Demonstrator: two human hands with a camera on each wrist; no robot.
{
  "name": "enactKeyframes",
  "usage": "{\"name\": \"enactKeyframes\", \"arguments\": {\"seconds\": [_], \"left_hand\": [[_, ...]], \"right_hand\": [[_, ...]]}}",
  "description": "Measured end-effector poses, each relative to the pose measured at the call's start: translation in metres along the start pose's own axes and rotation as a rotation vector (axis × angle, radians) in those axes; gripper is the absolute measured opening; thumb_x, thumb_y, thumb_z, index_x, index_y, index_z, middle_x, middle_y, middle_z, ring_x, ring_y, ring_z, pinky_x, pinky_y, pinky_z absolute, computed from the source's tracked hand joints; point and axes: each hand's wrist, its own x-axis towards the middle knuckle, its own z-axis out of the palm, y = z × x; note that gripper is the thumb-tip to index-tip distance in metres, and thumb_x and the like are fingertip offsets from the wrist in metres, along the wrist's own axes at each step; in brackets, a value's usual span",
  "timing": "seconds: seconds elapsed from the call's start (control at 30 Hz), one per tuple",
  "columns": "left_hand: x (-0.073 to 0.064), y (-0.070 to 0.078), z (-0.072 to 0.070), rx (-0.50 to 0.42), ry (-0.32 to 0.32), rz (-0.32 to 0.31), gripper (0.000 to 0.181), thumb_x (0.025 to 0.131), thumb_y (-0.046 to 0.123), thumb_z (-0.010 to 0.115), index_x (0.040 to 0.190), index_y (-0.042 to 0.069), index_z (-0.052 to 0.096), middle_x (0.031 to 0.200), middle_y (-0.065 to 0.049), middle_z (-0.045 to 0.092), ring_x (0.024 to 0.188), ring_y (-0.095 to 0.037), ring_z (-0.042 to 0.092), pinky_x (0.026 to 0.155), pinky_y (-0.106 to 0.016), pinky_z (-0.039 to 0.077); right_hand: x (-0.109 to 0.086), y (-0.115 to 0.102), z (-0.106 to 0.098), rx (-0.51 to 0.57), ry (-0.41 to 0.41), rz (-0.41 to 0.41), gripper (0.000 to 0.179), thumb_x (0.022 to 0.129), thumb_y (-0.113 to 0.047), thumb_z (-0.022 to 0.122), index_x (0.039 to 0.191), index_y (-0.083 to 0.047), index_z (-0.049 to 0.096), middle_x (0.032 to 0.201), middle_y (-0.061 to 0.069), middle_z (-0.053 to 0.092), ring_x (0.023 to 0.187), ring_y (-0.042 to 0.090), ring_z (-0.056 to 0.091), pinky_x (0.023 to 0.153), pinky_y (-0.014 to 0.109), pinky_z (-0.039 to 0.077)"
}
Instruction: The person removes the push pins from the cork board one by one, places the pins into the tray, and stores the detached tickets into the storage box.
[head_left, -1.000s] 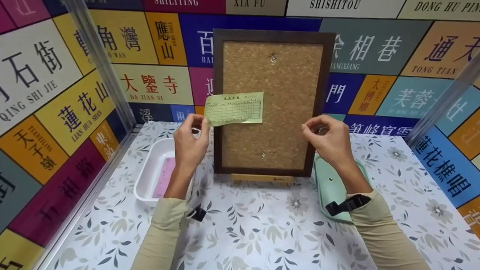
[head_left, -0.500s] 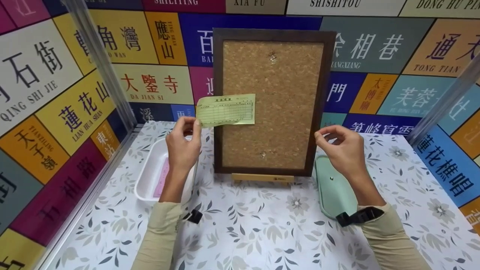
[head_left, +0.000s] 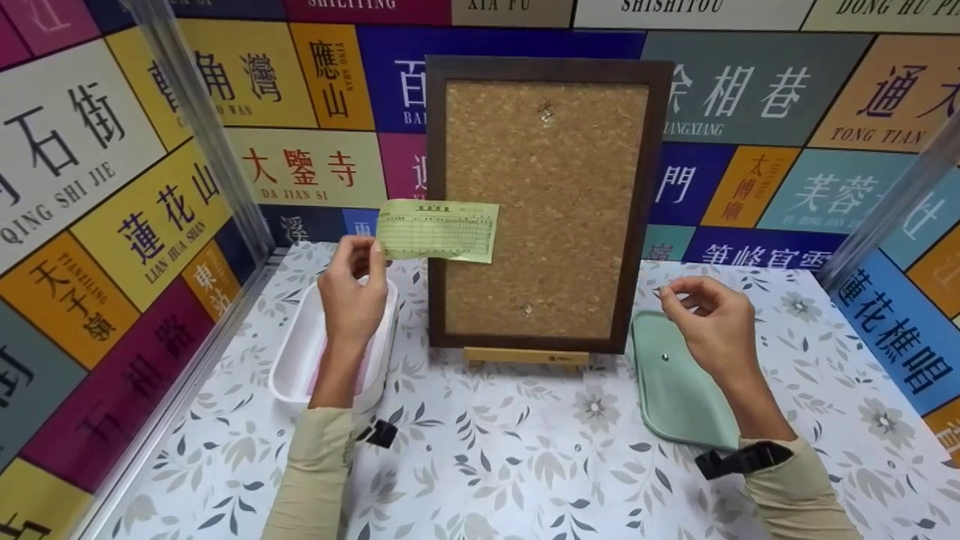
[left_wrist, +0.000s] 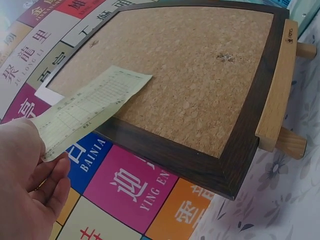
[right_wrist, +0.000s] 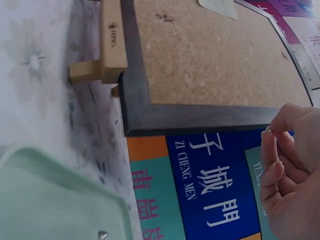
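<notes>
Between thumb and fingers my left hand (head_left: 352,292) pinches the left edge of a yellow-green receipt slip (head_left: 439,231) printed with a grid. The slip is held level in front of the left side of a framed cork board (head_left: 555,187); the left wrist view shows the slip (left_wrist: 95,107) tilted over the cork. Right of the board, the fingertips of my right hand (head_left: 712,322) pinch a tiny metallic thumbtack (head_left: 658,292), mostly hidden by the fingers. Below this hand lies a pale green tray (head_left: 675,405) with another thumbtack (head_left: 664,358) in it.
The cork board stands on a small wooden easel (head_left: 525,356). Behind my left forearm is a white tray (head_left: 289,367) with a pink slip (head_left: 367,371) inside. Floral cloth (head_left: 510,465) covers the table. Panels with printed characters (head_left: 300,165) enclose the back and sides.
My left hand has drawn the slip leftward and slightly down. My right hand has moved right and down, away from the board's edge, so the tack's tip now shows.
</notes>
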Motion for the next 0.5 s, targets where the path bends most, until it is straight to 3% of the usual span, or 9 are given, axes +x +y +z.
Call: {"name": "enactKeyframes", "arguments": {"seconds": [0.1,0.3,0.5], "left_hand": [[0.001,-0.002,-0.002,0.000,0.005,-0.004,0.018,0.109,0.020,0.066,0.116,0.005,0.071,0.105,-0.009,0.081,0.093,-0.018,0.075,0.091,-0.033,0.061],[0.002,-0.007,-0.006,0.027,-0.006,-0.024,0.019,0.110,0.022,0.064,0.119,0.006,0.070,0.107,-0.007,0.080,0.092,-0.017,0.075,0.089,-0.029,0.060],[0.002,-0.010,-0.013,0.051,-0.019,-0.032,0.019,0.110,0.022,0.063,0.120,0.007,0.070,0.107,-0.006,0.081,0.091,-0.015,0.073,0.084,-0.026,0.057]], "right_hand": [[-0.005,0.011,-0.003,0.001,0.005,0.014,0.014,0.097,-0.019,0.084,0.106,-0.009,0.081,0.086,-0.007,0.075,0.070,0.006,0.067,0.057,0.015,0.050],[-0.016,0.024,-0.008,0.009,0.015,0.034,0.012,0.101,-0.016,0.077,0.108,-0.006,0.077,0.076,0.009,0.074,0.061,0.006,0.065,0.050,0.018,0.042],[-0.020,0.030,-0.009,-0.015,-0.028,0.056,0.012,0.106,-0.009,0.068,0.113,0.002,0.071,0.075,0.023,0.070,0.058,0.001,0.062,0.046,0.021,0.036]]}}
